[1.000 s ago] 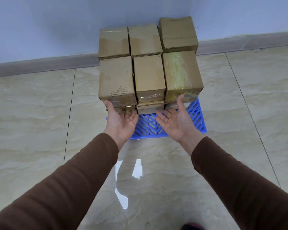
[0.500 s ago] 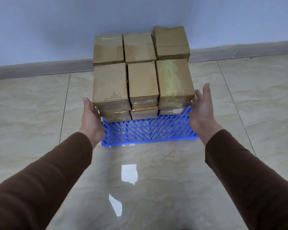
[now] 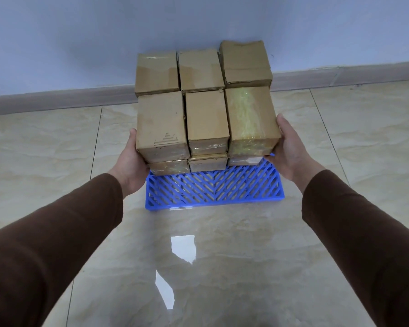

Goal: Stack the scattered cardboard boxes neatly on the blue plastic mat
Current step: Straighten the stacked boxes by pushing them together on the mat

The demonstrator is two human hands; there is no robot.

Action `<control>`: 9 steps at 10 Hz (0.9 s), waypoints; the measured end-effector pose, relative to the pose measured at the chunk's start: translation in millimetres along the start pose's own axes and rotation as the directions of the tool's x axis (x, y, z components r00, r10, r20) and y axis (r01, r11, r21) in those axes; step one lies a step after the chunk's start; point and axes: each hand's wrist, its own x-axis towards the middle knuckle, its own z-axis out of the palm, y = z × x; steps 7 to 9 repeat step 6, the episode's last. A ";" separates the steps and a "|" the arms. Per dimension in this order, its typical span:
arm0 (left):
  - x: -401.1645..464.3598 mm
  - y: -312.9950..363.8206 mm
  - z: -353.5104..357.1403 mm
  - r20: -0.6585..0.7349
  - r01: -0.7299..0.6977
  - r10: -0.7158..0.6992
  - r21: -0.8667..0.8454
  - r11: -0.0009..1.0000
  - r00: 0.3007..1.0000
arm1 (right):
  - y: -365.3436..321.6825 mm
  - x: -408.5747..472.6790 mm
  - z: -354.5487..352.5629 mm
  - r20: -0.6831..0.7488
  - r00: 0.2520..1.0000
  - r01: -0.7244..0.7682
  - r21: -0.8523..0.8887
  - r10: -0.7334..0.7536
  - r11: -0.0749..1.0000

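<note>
Several brown cardboard boxes stand stacked in two layers on the blue plastic mat (image 3: 213, 187), whose front strip is bare. The top front row is a left box (image 3: 161, 123), a middle box (image 3: 206, 116) and a right box (image 3: 249, 114) with shiny tape. Behind them is a back row (image 3: 200, 68); its right box (image 3: 244, 60) sits a little higher and further back. Edges of the lower layer (image 3: 169, 167) show beneath. My left hand (image 3: 131, 166) lies flat against the left box's outer side. My right hand (image 3: 287, 149) lies flat against the right box's outer side. Fingertips are partly hidden.
The stack stands close to a pale blue wall (image 3: 80, 43) with a grey skirting board (image 3: 57, 100). Glossy beige floor tiles (image 3: 222, 267) surround the mat on the left, right and front, with window glare in front.
My hands went from palms-up in front of the stack to its two sides, then closed in until they touch the outer boxes. The view has come slightly nearer.
</note>
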 end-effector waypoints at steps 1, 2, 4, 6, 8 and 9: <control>1.6 -2.3 -1.7 0.005 0.010 -0.010 -0.051 0.999 1.000 | 0.4 0.5 0.6 -0.001 1.000 -0.017 -0.004 0.017 1.000; 2.9 -2.5 -4.4 0.007 0.016 -0.016 -0.063 0.998 1.000 | -0.8 0.1 1.6 -0.025 0.999 -0.040 -0.010 0.039 0.999; 3.9 8.6 -15.4 -0.025 0.048 -0.047 0.047 0.998 0.999 | -9.0 -9.6 5.4 -0.091 0.996 -0.004 -0.011 0.003 1.000; -16.7 37.8 -35.4 -0.183 -0.105 0.181 0.363 0.926 0.966 | -26.5 -30.8 17.8 -0.154 0.937 0.230 -0.408 -0.315 0.883; -16.7 37.8 -35.4 -0.183 -0.105 0.181 0.363 0.926 0.966 | -26.5 -30.8 17.8 -0.154 0.937 0.230 -0.408 -0.315 0.883; -16.7 37.8 -35.4 -0.183 -0.105 0.181 0.363 0.926 0.966 | -26.5 -30.8 17.8 -0.154 0.937 0.230 -0.408 -0.315 0.883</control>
